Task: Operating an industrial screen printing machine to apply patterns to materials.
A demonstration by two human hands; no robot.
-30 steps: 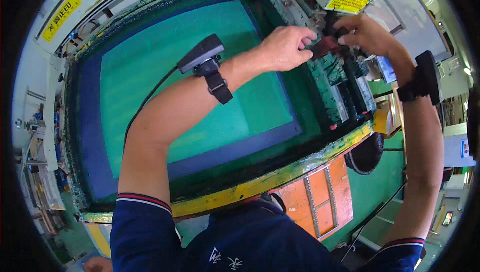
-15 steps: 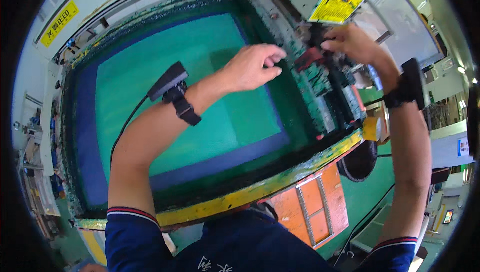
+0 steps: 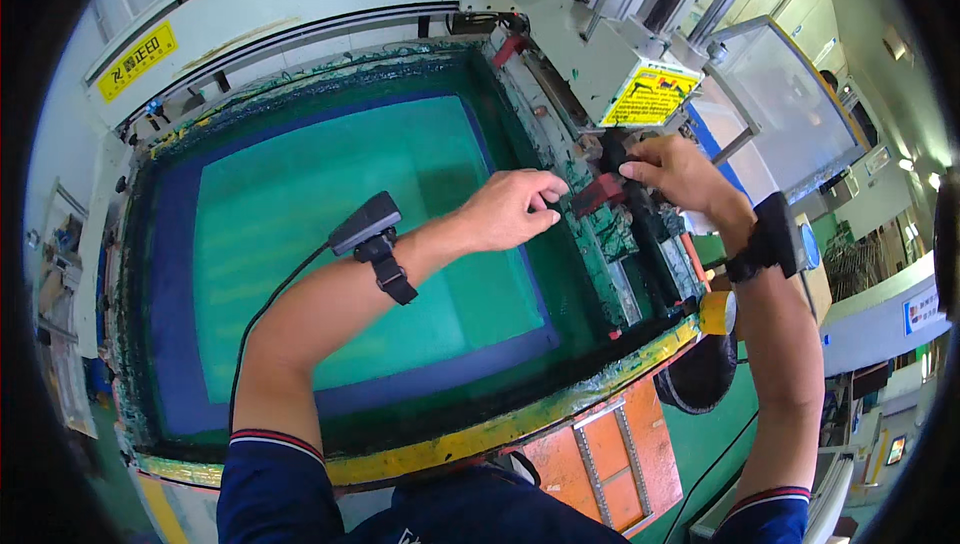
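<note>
A large screen-printing frame [image 3: 470, 434] with a green mesh [image 3: 330, 244] and a blue border lies in front of me. My left hand [image 3: 512, 209] hovers over its right part, fingers loosely curled, thumb and forefinger apart, nothing seen between them. Beyond the frame's right side, my right hand [image 3: 682, 179] is closed, thumb and fingertips together at a black knob [image 3: 613, 151]. Just left of those fingertips sits a red clamp block [image 3: 598, 194] on the paint-stained rail [image 3: 605, 229]. Part of the knob is hidden by my fingers.
A white machine head with a yellow label [image 3: 652, 96] stands beyond my right hand. Nearer are a yellow roll [image 3: 717, 313], a black round container [image 3: 700, 374] and an orange panel [image 3: 610, 454]. A camera with a cable is strapped to my left wrist [image 3: 375, 229].
The view has shifted, so the machine and frame sit lower in the picture. Both hands stay near the same spots, the right one still at the knob beside the red clamp block.
</note>
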